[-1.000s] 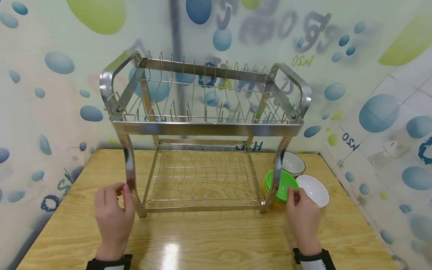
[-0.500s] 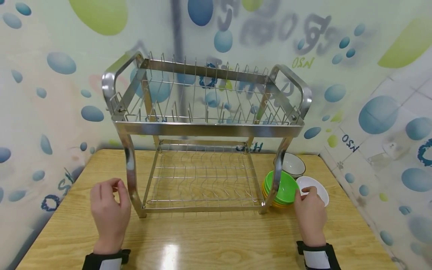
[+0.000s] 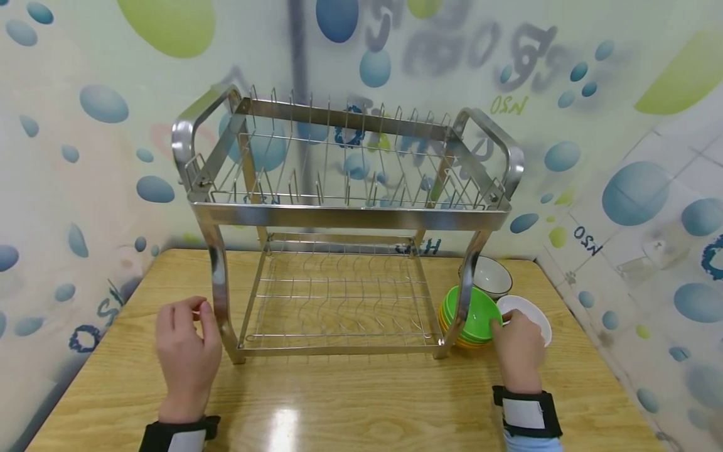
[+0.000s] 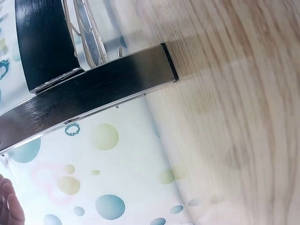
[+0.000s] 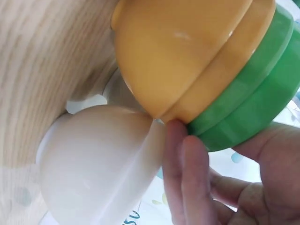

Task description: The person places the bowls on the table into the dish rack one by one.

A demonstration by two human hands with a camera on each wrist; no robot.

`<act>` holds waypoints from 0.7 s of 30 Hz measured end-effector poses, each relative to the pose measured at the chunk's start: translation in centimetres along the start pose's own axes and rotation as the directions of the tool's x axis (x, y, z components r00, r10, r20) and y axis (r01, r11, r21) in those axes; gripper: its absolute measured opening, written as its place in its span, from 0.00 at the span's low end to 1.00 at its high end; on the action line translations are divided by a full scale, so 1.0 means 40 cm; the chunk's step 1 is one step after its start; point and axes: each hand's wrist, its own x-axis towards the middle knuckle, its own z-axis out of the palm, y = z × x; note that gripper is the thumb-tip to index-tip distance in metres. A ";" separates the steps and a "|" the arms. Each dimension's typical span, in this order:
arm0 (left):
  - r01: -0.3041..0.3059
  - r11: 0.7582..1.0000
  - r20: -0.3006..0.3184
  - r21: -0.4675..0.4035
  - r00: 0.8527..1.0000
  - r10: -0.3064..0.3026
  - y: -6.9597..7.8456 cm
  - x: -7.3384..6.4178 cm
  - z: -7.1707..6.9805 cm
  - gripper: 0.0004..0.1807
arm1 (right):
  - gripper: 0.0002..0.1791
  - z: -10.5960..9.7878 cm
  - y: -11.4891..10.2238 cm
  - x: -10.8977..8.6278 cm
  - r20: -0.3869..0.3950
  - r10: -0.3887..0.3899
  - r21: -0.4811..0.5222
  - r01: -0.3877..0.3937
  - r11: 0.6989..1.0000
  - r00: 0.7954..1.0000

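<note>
My right hand (image 3: 518,355) is at the right side of a stack of bowls, its fingertips beside the rim of the top green bowl (image 3: 480,316). In the right wrist view, fingers (image 5: 194,161) reach between the yellow bowls (image 5: 178,51) low in the stack and a white bowl (image 5: 101,159); the thumb lies close to the green rim. Nothing shows gripped in this hand. My left hand (image 3: 187,355), loosely bent and holding nothing, hovers left of the metal dish rack (image 3: 350,218). Only a few of its fingertips (image 4: 14,208) enter the left wrist view.
The two-tier rack stands mid-table, its right front leg (image 3: 464,292) partly in front of the bowl stack. Behind the stack is a dark-rimmed white bowl (image 3: 492,276). A patterned wall (image 3: 638,270) borders the wooden table (image 3: 361,408) at the back and sides.
My right hand moved right from the front of the green bowl, then slightly forward to its right rim, over the white bowl's near side. The left hand shifted only slightly; rack and bowls stay put.
</note>
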 end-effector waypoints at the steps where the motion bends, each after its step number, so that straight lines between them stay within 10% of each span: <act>1: -0.001 1.000 0.002 0.001 1.000 0.001 0.000 -0.001 0.001 0.08 | 0.17 -0.002 -0.001 0.001 0.006 0.000 -0.002 0.000 1.000 1.000; 21: -0.005 1.000 -0.008 -0.002 1.000 0.005 0.003 0.002 -0.004 0.09 | 0.14 -0.003 -0.020 0.000 0.000 0.037 -0.044 -0.037 0.998 0.999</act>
